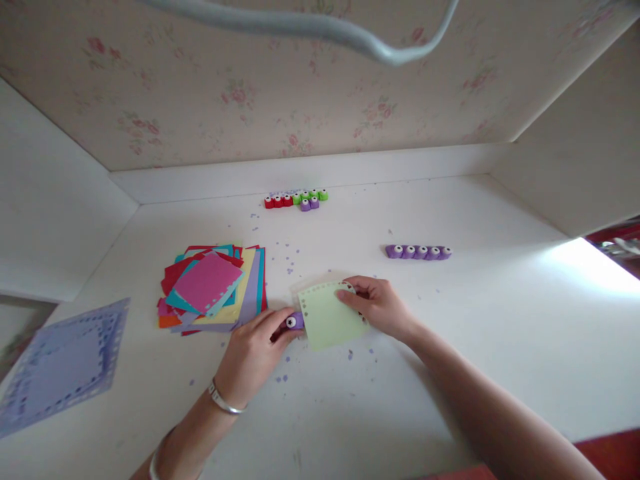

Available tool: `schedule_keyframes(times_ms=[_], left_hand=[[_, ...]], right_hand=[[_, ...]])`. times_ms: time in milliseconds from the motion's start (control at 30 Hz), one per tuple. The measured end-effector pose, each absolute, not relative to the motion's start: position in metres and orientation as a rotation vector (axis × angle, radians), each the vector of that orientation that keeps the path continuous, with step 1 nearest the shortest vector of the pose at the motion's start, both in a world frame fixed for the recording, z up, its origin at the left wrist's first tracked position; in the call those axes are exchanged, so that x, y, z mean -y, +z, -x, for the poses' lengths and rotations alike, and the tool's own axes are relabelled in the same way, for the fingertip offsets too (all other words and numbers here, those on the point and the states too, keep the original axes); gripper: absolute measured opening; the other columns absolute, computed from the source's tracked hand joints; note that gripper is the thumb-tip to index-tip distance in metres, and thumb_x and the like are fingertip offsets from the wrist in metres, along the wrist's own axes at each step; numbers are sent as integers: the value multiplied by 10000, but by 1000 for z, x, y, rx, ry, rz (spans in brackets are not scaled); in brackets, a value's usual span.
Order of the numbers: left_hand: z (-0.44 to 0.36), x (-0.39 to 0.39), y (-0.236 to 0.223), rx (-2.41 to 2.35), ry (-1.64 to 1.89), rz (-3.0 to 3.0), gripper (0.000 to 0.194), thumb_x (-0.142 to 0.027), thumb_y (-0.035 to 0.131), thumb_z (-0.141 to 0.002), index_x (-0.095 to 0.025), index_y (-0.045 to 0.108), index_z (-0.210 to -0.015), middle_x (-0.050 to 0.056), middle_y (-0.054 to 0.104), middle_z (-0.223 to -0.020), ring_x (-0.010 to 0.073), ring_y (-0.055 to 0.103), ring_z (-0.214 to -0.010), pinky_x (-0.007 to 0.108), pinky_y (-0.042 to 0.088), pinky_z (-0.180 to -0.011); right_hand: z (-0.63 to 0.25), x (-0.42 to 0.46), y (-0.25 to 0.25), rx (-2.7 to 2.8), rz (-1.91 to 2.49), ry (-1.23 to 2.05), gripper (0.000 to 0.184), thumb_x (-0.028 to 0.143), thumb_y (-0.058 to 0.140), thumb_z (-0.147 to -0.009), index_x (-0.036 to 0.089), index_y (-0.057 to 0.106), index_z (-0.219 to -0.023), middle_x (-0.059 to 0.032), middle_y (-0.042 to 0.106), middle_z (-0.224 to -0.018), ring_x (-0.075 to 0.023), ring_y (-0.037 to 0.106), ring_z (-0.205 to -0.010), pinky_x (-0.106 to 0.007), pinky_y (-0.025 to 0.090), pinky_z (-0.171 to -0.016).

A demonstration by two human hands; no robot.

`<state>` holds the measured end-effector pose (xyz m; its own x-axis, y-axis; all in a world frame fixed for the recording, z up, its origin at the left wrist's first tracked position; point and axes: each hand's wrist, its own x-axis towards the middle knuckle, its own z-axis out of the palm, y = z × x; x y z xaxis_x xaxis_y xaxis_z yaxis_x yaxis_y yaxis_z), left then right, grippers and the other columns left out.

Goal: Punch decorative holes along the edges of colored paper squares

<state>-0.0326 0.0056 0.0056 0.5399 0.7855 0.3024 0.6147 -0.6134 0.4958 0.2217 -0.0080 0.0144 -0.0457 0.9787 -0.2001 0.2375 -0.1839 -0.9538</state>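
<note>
My left hand [257, 343] is closed around a small purple craft punch [296, 321] with a white button on top. The punch sits at the left edge of a light green paper sheet [330, 317]. Small punched holes run along the sheet's top edge and part of its left and right sides. Pinched between thumb and fingers, the sheet's upper right corner is in my right hand [373, 303]. Whether the paper's edge lies inside the punch slot is hard to make out.
Left of my hands lies a stack of coloured paper [210, 283]. Punched purple sheets [65, 367] lie farther left. Red, green and purple punches [296, 199] stand near the wall, and a row of purple punches [419, 252] is at right. Tiny paper bits dot the table [350, 413].
</note>
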Motion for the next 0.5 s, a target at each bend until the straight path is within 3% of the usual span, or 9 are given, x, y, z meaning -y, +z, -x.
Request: schedule_keyframes(times_ms=[500], left_hand=[[32,-6,7,-1158,723,-2468,242,-364,607,-872,-206,608,-1055,37,685,-867,172,657,-745,288,531,-690]], right_hand=[[-224,9,13,1331,1480,1290,278,433,553,-857,191,682,-907,-25,657,-736,-134,556,-581,-235,388,-489]])
